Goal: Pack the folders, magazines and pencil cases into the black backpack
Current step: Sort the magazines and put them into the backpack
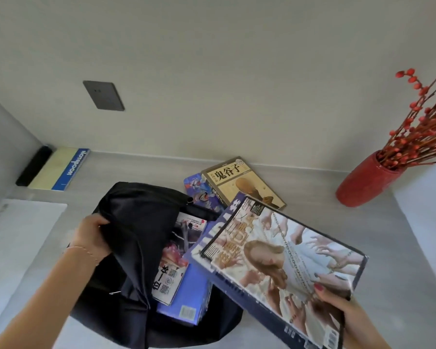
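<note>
The backpack flap is gripped by the left hand; the magazine, pinched by the right hand, may be snagged on the narrow opening.

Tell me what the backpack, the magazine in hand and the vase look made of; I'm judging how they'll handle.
Backpack: soft black woven fabric, matte; it folds and sags where gripped.
Magazine: glossy printed paper; the cover shines and bends slightly.
Vase: probably glazed ceramic, though possibly glass; a smooth red shiny surface.

The grey desk carries a black backpack at lower centre. A notebook lies upper left, a white sheet at left. A book sits at centre, a red vase at right.
</note>
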